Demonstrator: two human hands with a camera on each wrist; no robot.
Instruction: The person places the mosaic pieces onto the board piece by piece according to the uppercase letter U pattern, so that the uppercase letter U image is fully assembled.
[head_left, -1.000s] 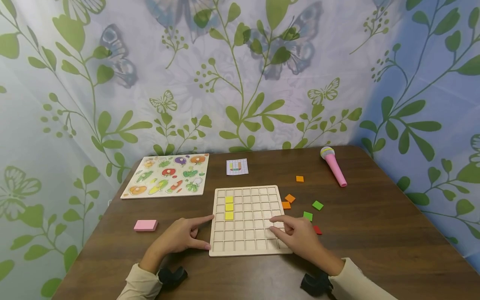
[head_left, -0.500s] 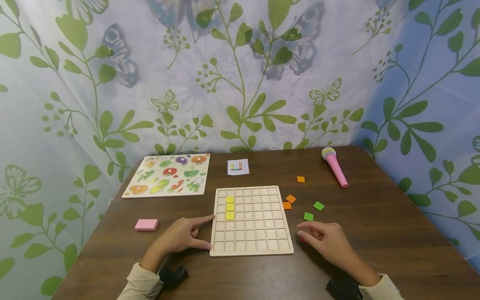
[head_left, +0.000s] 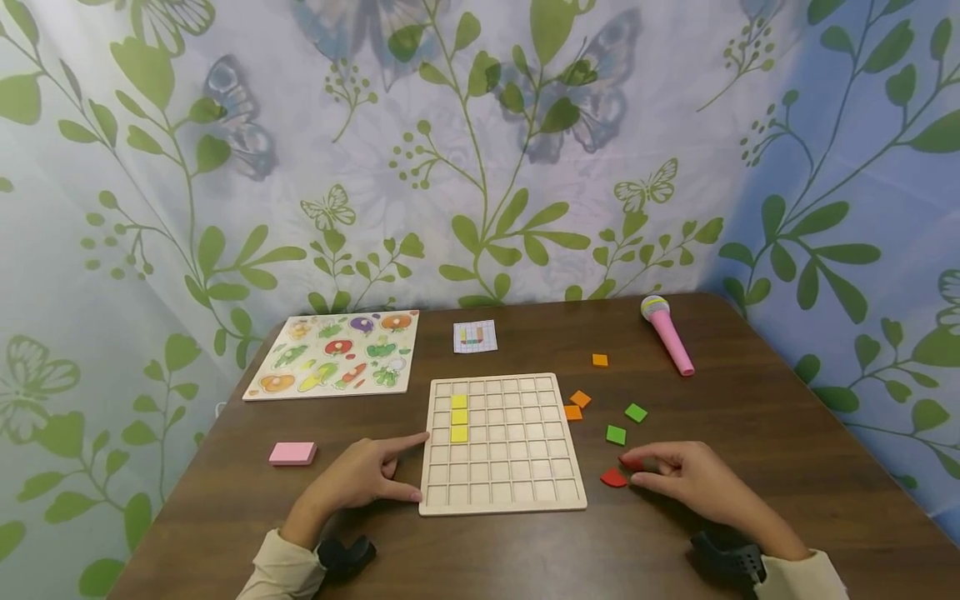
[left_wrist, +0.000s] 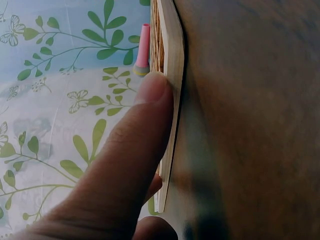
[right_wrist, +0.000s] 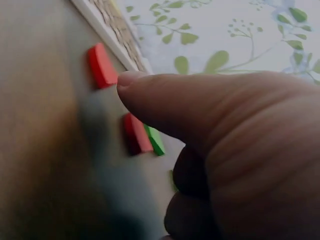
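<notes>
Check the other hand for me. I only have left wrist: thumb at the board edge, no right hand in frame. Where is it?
Observer: The right hand is at two red pieces, to the right of the board; can't tell if it grips one.
Operator: Copy. Anything on the board?
Observer: Three yellow tiles in a line, second column from the left.
Operator: Anything just beyond it?
Observer: A small card with a coloured, U-like pattern, lying on the table.
</notes>
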